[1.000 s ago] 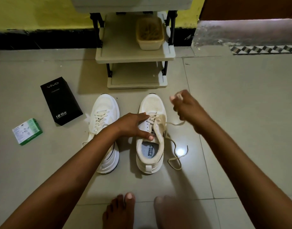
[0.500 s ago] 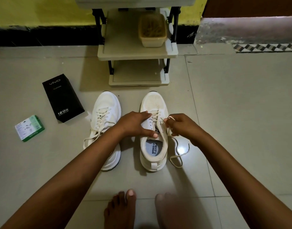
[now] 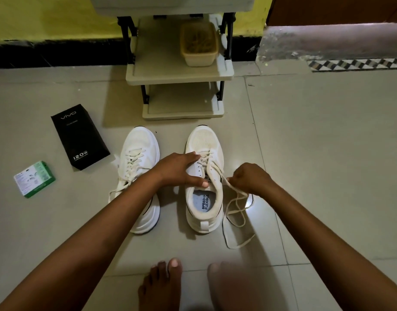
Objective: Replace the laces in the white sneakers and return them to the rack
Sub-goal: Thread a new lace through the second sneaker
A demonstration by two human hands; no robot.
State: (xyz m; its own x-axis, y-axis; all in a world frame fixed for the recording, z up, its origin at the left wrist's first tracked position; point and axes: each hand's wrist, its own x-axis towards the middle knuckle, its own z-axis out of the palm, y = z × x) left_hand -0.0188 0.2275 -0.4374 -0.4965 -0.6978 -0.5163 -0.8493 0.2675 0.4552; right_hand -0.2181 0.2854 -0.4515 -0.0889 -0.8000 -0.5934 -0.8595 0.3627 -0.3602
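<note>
Two hands at right sneaker [image 3: 204,176]: left hand [image 3: 179,170] flat on tongue, right hand [image 3: 249,178] pinching lace [image 3: 235,203].

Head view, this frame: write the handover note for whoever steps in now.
Left hand rests flat on the right sneaker, steadying it. Right hand pinches the lace, which trails loose on the floor beside that shoe.
Left sneaker stands alongside, fully laced. Both sit before the rack.
Done: upper eyelets of the right sneaker unthreaded.
Left: finish pulling this lace, strip the other, thread new laces, return both to the rack. No new laces visible.
</note>
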